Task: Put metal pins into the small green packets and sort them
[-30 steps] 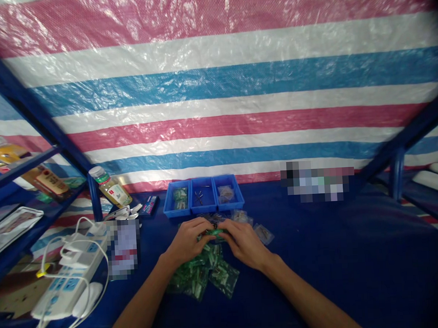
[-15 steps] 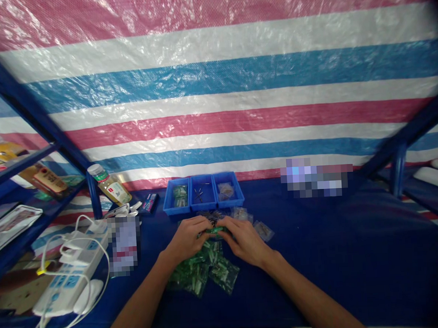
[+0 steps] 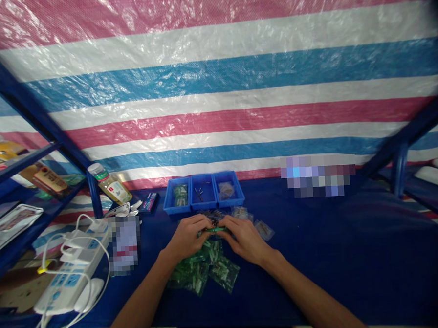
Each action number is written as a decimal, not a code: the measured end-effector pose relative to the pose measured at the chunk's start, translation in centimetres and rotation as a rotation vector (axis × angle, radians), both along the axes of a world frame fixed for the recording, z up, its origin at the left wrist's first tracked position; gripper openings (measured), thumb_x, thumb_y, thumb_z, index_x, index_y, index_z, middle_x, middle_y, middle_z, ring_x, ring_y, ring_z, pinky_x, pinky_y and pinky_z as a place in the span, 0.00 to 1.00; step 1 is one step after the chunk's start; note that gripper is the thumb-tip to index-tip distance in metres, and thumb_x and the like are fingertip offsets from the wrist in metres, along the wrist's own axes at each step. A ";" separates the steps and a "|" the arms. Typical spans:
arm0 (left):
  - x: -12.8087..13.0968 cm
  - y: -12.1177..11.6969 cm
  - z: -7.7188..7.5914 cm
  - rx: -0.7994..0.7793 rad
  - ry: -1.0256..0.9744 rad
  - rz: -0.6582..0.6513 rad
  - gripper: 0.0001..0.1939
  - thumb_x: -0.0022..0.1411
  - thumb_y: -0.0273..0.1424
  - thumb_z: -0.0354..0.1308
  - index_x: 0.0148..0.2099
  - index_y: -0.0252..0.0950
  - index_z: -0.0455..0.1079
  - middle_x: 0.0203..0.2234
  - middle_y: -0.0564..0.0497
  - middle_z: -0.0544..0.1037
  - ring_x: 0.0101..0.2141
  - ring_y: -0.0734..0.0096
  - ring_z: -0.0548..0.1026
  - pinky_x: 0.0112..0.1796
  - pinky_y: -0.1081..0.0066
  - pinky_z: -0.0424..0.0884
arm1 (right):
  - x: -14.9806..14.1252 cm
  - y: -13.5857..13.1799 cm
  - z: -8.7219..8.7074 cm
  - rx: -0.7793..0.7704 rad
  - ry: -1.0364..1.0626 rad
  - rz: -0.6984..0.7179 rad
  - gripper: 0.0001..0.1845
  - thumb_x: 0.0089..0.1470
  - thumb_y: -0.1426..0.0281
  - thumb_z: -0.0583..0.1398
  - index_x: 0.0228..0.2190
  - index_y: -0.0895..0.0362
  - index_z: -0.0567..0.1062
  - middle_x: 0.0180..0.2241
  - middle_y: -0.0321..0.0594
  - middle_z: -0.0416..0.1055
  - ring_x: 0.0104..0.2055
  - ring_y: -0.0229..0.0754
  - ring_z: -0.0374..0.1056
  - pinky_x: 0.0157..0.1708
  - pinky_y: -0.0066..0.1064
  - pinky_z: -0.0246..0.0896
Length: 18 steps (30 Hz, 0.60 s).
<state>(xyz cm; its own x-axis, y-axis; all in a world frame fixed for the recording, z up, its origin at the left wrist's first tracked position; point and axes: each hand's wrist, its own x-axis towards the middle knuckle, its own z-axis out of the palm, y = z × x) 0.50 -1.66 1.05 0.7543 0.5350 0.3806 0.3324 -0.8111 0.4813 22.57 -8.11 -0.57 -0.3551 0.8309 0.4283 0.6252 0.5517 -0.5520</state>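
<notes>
A striped pink, white and blue tarpaulin [image 3: 215, 86] hangs behind a navy-covered bench [image 3: 330, 256], framed by blue steel shelving [image 3: 28, 103]. Your left hand [image 3: 188, 237] and right hand [image 3: 245, 240] are drawn together near the bench's middle, fingertips meeting and pinching a small green strip [image 3: 217, 229], though your fingers hide exactly how it is gripped. Just on your side of your hands lies a heap of green-filled plastic packets [image 3: 204, 271], placed within easy reach. Small clear bags [image 3: 263, 229] sit just beyond your right hand. Three blue trays [image 3: 203, 192] line the far edge, clear of your working space, with only small packets between. A white power strip [image 3: 72, 274] and its cables crowd the left edge.
</notes>
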 end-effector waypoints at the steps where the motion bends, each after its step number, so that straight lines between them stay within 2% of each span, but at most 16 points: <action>1: 0.0 0.0 0.0 0.007 -0.004 0.008 0.04 0.68 0.27 0.58 0.41 0.34 0.74 0.37 0.46 0.79 0.38 0.67 0.77 0.39 0.71 0.72 | 0.0 0.0 0.0 0.001 0.003 -0.002 0.06 0.70 0.67 0.56 0.42 0.53 0.73 0.37 0.40 0.75 0.40 0.45 0.74 0.40 0.34 0.65; 5: 0.0 0.0 0.0 0.008 -0.032 0.039 0.05 0.69 0.29 0.59 0.45 0.35 0.74 0.36 0.47 0.79 0.36 0.69 0.77 0.39 0.72 0.72 | 0.2 0.0 -0.1 -0.009 0.019 0.011 0.06 0.70 0.67 0.55 0.43 0.54 0.73 0.37 0.41 0.76 0.40 0.45 0.74 0.40 0.34 0.65; 8: -0.1 0.1 -0.2 -0.002 -0.031 0.057 0.05 0.68 0.31 0.61 0.43 0.35 0.73 0.34 0.49 0.78 0.34 0.70 0.75 0.37 0.72 0.70 | 0.2 0.0 0.0 -0.006 0.013 0.012 0.06 0.70 0.68 0.55 0.42 0.54 0.72 0.37 0.41 0.76 0.40 0.45 0.73 0.40 0.34 0.65; 12: -0.2 0.2 -0.3 0.007 -0.027 0.025 0.02 0.68 0.27 0.59 0.42 0.34 0.73 0.35 0.48 0.78 0.35 0.69 0.75 0.38 0.72 0.70 | 0.2 0.0 0.0 0.015 -0.009 0.014 0.06 0.70 0.67 0.56 0.42 0.54 0.72 0.37 0.40 0.75 0.39 0.45 0.73 0.39 0.33 0.64; 18: -0.3 0.3 -0.4 0.003 -0.012 -0.006 0.06 0.69 0.24 0.55 0.43 0.35 0.73 0.36 0.47 0.78 0.38 0.66 0.76 0.40 0.69 0.71 | 0.2 0.0 -0.1 0.024 -0.020 0.027 0.05 0.70 0.67 0.56 0.42 0.54 0.72 0.37 0.40 0.75 0.39 0.45 0.73 0.39 0.33 0.64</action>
<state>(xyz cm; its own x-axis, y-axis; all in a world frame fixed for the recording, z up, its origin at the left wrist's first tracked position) 0.23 -1.35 0.66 0.7528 0.5293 0.3912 0.3216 -0.8144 0.4831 22.74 -8.07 -0.64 -0.3864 0.8106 0.4400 0.6207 0.5814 -0.5260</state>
